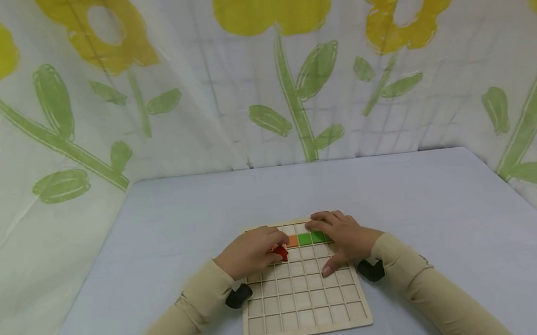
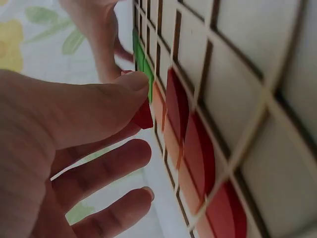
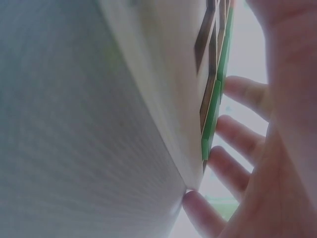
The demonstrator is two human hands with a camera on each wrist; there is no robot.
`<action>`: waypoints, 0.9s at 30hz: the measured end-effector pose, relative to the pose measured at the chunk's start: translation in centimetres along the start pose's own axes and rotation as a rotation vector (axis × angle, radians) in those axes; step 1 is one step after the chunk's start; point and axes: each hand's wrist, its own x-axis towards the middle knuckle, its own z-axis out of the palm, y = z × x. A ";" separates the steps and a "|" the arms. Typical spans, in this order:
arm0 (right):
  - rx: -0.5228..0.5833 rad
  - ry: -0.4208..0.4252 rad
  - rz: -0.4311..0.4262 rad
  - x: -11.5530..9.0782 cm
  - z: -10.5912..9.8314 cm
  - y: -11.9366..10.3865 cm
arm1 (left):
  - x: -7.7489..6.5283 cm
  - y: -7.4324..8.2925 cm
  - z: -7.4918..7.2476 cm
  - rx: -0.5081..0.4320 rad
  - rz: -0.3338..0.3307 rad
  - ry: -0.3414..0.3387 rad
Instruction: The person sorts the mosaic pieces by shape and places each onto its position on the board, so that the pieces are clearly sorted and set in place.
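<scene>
A light wooden grid board (image 1: 303, 301) lies on the table under both hands. My left hand (image 1: 252, 252) pinches a small red piece (image 2: 143, 118) between thumb and index finger, close over the grid; the other fingers are spread. Three red pieces with curved edges (image 2: 199, 151) sit in a row of cells in the left wrist view, alongside a row of orange tiles (image 1: 293, 241). Green tiles (image 1: 310, 238) continue that orange row to the right. My right hand (image 1: 348, 239) has its fingers extended over the board's far right part, fingertips right at the green pieces (image 3: 212, 119).
The pale table (image 1: 166, 222) extends around the board on all sides. Behind it hangs a white cloth (image 1: 201, 87) with painted yellow flowers. A black wrist device (image 1: 239, 296) is on the left wrist, and another black device (image 1: 371, 270) on the right.
</scene>
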 end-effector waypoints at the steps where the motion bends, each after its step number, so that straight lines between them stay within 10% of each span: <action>1: 0.001 0.004 0.000 0.0 0.0 0.0 | 0.4 0.2 0.3 0.009 0.028 0.004; 6: 0.003 0.016 -0.010 -0.2 -0.1 -0.2 | 1.3 0.6 1.3 0.034 0.096 -0.007; 27: 0.012 0.005 -0.006 -0.2 -0.1 0.0 | 2.0 0.5 2.2 0.011 -0.023 -0.040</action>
